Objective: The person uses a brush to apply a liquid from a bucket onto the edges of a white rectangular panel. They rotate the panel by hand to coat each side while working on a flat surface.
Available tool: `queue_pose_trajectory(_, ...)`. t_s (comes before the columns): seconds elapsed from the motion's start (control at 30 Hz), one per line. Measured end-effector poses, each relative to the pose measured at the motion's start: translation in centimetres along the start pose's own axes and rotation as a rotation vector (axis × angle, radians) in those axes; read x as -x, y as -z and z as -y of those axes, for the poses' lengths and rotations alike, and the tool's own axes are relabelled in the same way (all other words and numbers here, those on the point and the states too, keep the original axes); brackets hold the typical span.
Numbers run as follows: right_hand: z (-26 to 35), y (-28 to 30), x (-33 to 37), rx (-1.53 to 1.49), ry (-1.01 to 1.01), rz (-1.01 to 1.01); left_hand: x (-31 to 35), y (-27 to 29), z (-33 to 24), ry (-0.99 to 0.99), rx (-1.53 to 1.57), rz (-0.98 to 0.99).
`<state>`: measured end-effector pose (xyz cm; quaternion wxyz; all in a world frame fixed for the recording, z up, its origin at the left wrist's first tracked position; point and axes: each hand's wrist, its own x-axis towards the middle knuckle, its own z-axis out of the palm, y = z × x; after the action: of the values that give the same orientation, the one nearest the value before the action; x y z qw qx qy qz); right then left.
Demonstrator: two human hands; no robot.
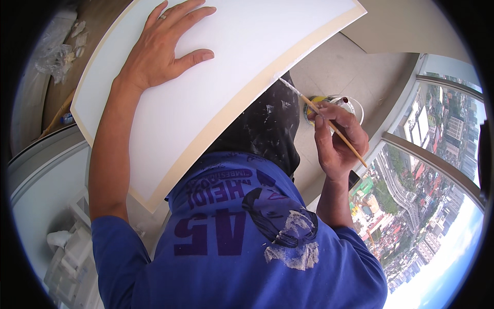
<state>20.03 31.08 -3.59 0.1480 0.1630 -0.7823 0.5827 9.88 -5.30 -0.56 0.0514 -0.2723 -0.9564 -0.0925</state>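
Observation:
A large white board [216, 87] with a beige border strip [239, 105] lies tilted across my lap. My left hand [157, 54] rests flat on its white face, fingers spread and a ring on one of them. Between the thumb and fingers of my right hand [342, 139] is a thin paintbrush [305, 99] with a light wooden handle. Its white-coated tip is at the board's right-hand beige edge; whether it touches, I cannot tell. Beyond the right hand, a paint can [312, 105] with a wire handle stands on the floor, partly hidden by the fingers.
Tall windows [411, 177] with metal frames rise close on my right, a city far below. Clear plastic wrapping [51, 59] lies at the far left. White plastic containers [72, 257] stand at the lower left. A pale panel [411, 26] borders the tiled floor [355, 72] at the far right.

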Motion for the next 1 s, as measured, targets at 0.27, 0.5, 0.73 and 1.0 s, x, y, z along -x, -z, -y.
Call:
queue_pose_trajectory(0.27, 0.08, 0.03, -0.31, 0.068, 0.005, 0.010, -0.15, -0.15, 0.10, 0.025, -0.013, 0.022)
queue_pose_trajectory(0.5, -0.07, 0.00, -0.38, 0.039, 0.017, 0.063, -0.23, 0.12, -0.05, 0.031, 0.001, 0.032)
queue_pose_trajectory(0.73, -0.33, 0.23, -0.45, 0.026, 0.030, 0.061, -0.21, -0.04, -0.06, 0.029, -0.007, 0.024)
queue_pose_trajectory(1.0, -0.13, 0.23, -0.55, 0.057, -0.049, 0.025, -0.18, 0.02, 0.03, 0.017, -0.004, 0.016)
